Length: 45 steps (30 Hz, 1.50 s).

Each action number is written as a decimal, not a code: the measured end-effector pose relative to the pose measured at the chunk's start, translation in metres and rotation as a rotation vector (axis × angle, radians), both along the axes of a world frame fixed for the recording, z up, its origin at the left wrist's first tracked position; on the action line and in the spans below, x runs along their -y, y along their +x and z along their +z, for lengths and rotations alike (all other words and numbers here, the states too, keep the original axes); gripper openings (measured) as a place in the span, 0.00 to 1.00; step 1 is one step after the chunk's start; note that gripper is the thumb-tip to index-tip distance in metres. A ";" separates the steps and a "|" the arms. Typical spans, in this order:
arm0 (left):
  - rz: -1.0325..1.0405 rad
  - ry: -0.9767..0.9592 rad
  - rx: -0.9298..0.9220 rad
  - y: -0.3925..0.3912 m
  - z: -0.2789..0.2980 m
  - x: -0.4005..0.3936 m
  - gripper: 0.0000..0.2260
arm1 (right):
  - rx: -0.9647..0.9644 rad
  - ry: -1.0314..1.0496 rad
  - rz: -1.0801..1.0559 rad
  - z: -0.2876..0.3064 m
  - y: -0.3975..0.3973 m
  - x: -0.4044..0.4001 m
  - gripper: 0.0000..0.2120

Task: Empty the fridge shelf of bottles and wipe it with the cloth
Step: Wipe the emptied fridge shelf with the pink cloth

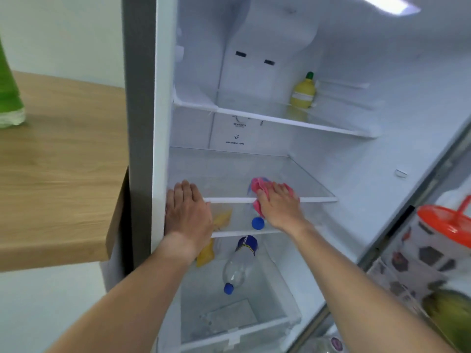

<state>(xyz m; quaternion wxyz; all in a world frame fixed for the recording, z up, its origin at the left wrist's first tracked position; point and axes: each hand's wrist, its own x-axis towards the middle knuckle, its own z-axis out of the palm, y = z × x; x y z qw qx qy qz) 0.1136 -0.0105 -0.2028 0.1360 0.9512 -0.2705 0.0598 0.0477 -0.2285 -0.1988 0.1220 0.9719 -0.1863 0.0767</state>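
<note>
The fridge stands open in front of me. My right hand point(279, 205) presses a pink cloth point(258, 186) flat on the middle glass shelf point(318, 199), near its front edge. My left hand point(188, 210) rests flat on the shelf's front left corner, against the fridge wall, holding nothing. No bottle stands on this shelf. A clear plastic bottle point(239, 266) with a blue cap and blue label lies lower down in the fridge, seen partly through the glass. A yellow bottle with a green cap point(303, 93) stands on the upper shelf point(280, 121).
A yellow packet point(206, 253) lies below, partly behind my left wrist. A wooden counter point(58, 174) with a green object point(10, 93) is to the left. The open door point(433, 250) on the right holds a patterned jug with an orange lid point(443, 220).
</note>
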 end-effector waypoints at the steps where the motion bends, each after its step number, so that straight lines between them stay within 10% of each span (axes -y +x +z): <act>1: -0.009 0.007 -0.016 -0.002 0.003 -0.002 0.27 | 0.047 0.038 0.023 -0.004 0.002 -0.017 0.26; 11: -0.186 -0.155 -0.202 -0.033 0.025 -0.025 0.16 | 0.363 0.466 0.347 -0.007 -0.021 -0.106 0.21; 21: -0.527 -0.325 -0.263 -0.088 0.043 -0.044 0.13 | 0.915 1.371 -0.244 0.006 -0.070 -0.148 0.23; 33: -0.492 -0.559 -0.042 -0.112 0.095 -0.076 0.11 | 1.086 1.183 -0.219 0.041 -0.116 -0.214 0.35; 45: -0.531 -0.626 0.224 -0.093 0.201 -0.130 0.11 | 1.079 1.610 -0.027 0.108 -0.110 -0.246 0.50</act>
